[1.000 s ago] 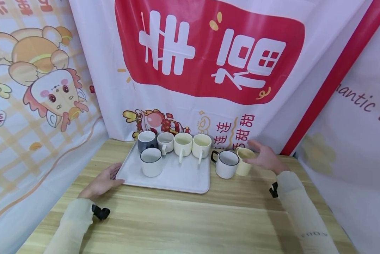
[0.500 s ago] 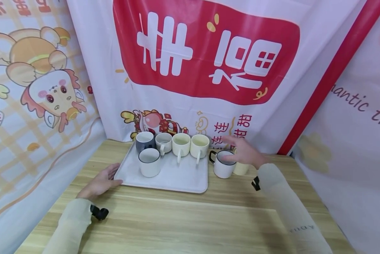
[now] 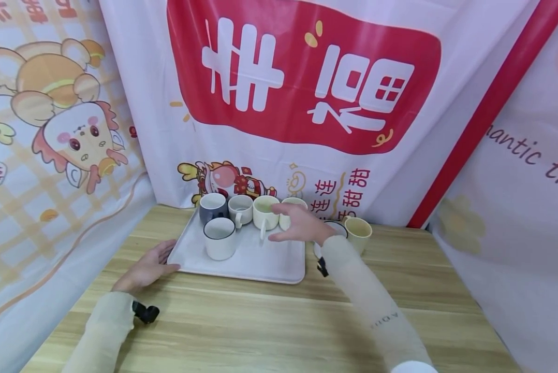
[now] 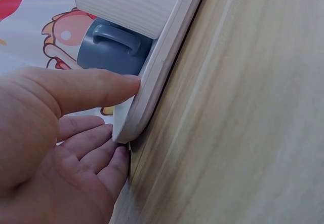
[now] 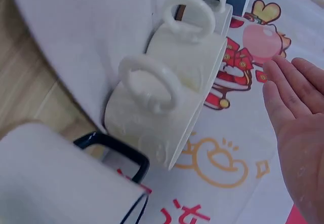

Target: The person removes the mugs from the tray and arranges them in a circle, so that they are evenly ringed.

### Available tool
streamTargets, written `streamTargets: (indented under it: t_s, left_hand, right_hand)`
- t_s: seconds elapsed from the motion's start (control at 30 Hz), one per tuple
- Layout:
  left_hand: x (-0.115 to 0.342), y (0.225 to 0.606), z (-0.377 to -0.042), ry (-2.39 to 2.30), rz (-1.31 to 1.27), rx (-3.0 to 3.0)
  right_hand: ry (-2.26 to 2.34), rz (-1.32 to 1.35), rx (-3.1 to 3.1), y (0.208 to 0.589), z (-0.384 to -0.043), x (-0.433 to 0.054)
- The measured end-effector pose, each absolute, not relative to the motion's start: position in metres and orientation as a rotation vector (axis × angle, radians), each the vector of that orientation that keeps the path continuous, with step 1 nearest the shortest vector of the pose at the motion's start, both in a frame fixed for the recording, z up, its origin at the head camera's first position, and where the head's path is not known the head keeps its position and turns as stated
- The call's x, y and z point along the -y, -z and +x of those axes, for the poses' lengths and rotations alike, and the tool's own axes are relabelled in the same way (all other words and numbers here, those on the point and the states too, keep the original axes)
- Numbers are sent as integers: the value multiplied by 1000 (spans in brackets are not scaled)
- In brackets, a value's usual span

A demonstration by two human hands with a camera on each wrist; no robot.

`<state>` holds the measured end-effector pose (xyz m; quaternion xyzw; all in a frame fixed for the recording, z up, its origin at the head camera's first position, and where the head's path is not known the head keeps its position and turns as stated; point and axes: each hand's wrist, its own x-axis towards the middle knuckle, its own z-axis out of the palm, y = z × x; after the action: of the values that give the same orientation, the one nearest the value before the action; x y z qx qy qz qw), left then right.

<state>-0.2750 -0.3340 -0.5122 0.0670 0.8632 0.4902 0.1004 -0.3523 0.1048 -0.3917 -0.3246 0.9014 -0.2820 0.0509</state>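
A white rectangular tray (image 3: 260,267) rests on the table. My left hand (image 3: 144,265) is at its near left corner; in the left wrist view the thumb (image 4: 101,89) touches the rim and the loosely extended fingers lie along the outside. My right hand (image 3: 299,224) hovers over the tray's right side, fingers extended, holding nothing. A dark blue mug (image 3: 213,210), a pale grey mug (image 3: 240,211) and two cream mugs, one (image 3: 265,213) fully visible and the other (image 5: 139,115) partly hidden by the hand, line the back. A white dark-rimmed mug (image 3: 220,243) stands in front.
Right of the tray stand a white mug with a black handle (image 5: 114,145), mostly behind my right forearm in the head view, and a pale yellow mug (image 3: 360,237). Printed cloth (image 3: 307,155) hangs behind and on both sides of the wooden table (image 3: 260,331).
My right hand has moved left, from the pale yellow mug past the black-handled mug to over the tray. The left hand stays at the tray corner. The mugs keep their places.
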Motion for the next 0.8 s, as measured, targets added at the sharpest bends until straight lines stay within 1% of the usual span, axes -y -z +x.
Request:
streamTargets:
  t_s: [0.1, 0.23, 0.43, 0.57, 0.8]
  left_hand:
    - [335, 514, -275, -1459, 195, -2552]
    - [334, 514, -274, -1473, 199, -2547]
    - [333, 512, -272, -1470, 191, -2548]
    - [334, 510, -271, -1459, 185, -2555]
    - [333, 510, -269, -1481, 199, -2540]
  right_hand:
    - [847, -1064, -2742, 396, -355, -82]
    - [841, -1075, -2732, 403, -356, -55]
    - [914, -1089, -2741, 425, -355, -25]
    - [1020, -1039, -2772, 442, -355, -8]
    - [1192, -853, -2753, 463, -348, 19]
